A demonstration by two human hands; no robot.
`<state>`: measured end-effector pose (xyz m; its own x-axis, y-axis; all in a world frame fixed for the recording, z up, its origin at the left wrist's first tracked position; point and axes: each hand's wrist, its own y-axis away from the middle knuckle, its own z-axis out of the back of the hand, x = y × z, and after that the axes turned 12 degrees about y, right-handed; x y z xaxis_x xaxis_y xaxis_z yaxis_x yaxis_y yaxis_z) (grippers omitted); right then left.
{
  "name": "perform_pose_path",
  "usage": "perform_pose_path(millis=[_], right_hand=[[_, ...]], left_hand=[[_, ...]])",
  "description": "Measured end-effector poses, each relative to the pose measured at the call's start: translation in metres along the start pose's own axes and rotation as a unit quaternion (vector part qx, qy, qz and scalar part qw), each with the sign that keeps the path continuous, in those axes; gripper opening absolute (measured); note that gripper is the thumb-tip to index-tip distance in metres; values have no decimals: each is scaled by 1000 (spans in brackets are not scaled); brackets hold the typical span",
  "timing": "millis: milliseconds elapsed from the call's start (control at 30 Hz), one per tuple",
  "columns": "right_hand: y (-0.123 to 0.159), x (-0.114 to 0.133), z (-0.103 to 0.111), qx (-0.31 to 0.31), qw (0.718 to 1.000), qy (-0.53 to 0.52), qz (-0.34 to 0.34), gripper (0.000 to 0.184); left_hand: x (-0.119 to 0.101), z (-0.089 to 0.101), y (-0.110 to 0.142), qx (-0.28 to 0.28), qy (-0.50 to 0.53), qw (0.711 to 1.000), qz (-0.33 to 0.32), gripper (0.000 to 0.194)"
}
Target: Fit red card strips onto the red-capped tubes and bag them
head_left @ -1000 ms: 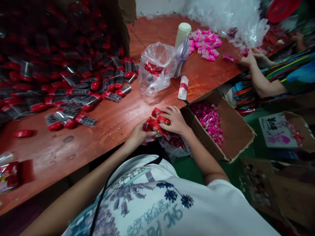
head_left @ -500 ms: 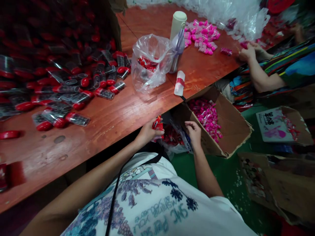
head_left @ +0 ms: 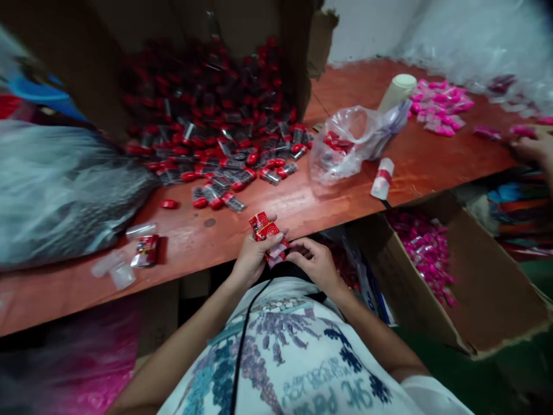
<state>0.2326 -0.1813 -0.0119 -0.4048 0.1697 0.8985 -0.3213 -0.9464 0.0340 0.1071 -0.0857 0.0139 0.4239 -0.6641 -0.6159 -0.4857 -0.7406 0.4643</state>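
My left hand (head_left: pixel 251 256) is closed around a few small red printed labels (head_left: pixel 268 230), holding them fanned out at the table's front edge. My right hand (head_left: pixel 316 264) meets them from the right, its thumb and fingers pinched at the edge of the lowest label. Farther up the table lie small clear tubes with red caps and dark filling (head_left: pixel 216 193), spilling from a large cardboard box (head_left: pixel 298 57). A stack of red labels (head_left: pixel 146 251) rests at the left beside several clear empty tubes (head_left: pixel 116 270).
A bulging clear bag of dark beads (head_left: pixel 64 196) fills the left. An open plastic bag (head_left: pixel 322 161) with red pieces, a bottle (head_left: pixel 400 89) and a white roll (head_left: pixel 382 178) stand right. Below is a carton (head_left: pixel 488 288) with pink pieces. Another person's hand (head_left: pixel 536 147) works at far right.
The view has swung left, bringing the bead bag and label stack into sight. My right hand has come in from beside the carton to the labels in my left hand.
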Motion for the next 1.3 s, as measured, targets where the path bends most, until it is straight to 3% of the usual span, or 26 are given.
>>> perform_pose_path(millis=[133, 267, 433, 600, 700, 833, 1000, 1133, 1300], right_hand=[[-28, 17, -32, -7, 999, 9, 30, 24], [-53, 35, -53, 27, 989, 90, 115, 22], [-88, 53, -76, 102, 948, 213, 212, 26], [-134, 52, -108, 1, 927, 310, 212, 31], [-146, 46, -117, -4, 912, 357, 200, 42], [-135, 37, -109, 38, 936, 300, 181, 38], [-98, 34, -97, 61, 987, 78, 123, 35], [-64, 37, -95, 77, 993, -51, 69, 42], [-46, 42, -93, 70, 991, -81, 81, 41]], left_hand=[[-12, 19, 2, -54, 53, 995, -59, 54], [-31, 43, 7, -102, 77, 982, -137, 29], [-53, 78, 13, -156, 102, 961, -204, 34], [-66, 98, 12, -206, 167, 940, -214, 28], [-73, 103, 12, -223, 182, 934, -211, 25], [-79, 106, 12, -228, 198, 931, -206, 21], [-78, 104, 7, -231, 226, 927, -192, 19], [-77, 96, 0, -229, 251, 924, -175, 16], [-74, 83, -3, -230, 238, 932, -150, 16]])
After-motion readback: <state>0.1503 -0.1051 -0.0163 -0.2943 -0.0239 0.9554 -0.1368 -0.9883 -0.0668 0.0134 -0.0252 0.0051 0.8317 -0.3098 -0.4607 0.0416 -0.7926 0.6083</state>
